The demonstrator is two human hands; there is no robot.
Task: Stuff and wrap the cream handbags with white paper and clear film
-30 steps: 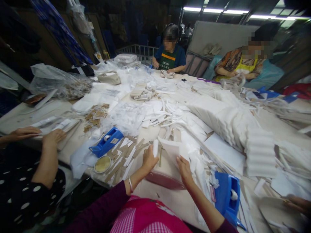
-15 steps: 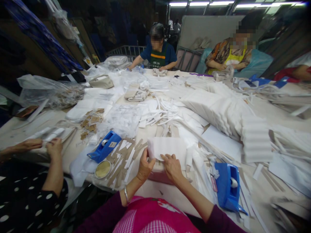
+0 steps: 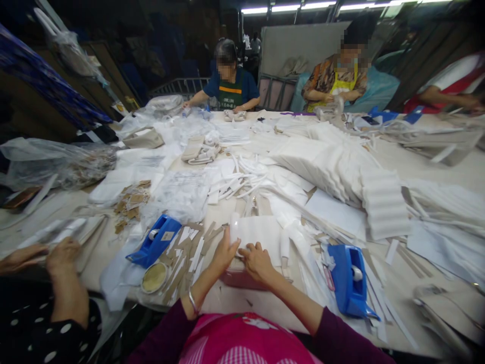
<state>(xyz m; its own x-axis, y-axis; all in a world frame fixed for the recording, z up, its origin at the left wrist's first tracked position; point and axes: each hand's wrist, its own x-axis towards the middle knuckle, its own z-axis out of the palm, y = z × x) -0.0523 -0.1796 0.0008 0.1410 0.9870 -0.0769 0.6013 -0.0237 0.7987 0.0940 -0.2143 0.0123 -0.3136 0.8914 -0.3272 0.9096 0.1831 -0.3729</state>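
Observation:
A white foam sheet lies over a beige bag with a dull-red lower side, directly in front of me. My left hand is closed on the sheet's left edge, which curls up there, with the thumb pointing right. Bent fingers of my right hand grip the sheet's near edge at the bag; their tips are partly hidden. The two hands are close together. Just beyond the sheet, a metal clasp shows on beige material.
Blue tape dispensers stand to the left and right. Paper strips and a round tin lie at left. Stacked foam sheets spread at right. A co-worker's hands work at far left; other people sit opposite.
My right hand has shifted slightly left, its fingers more bent, and the sheet's near edge sits lower at the bag. The whole view has turned a little to the right.

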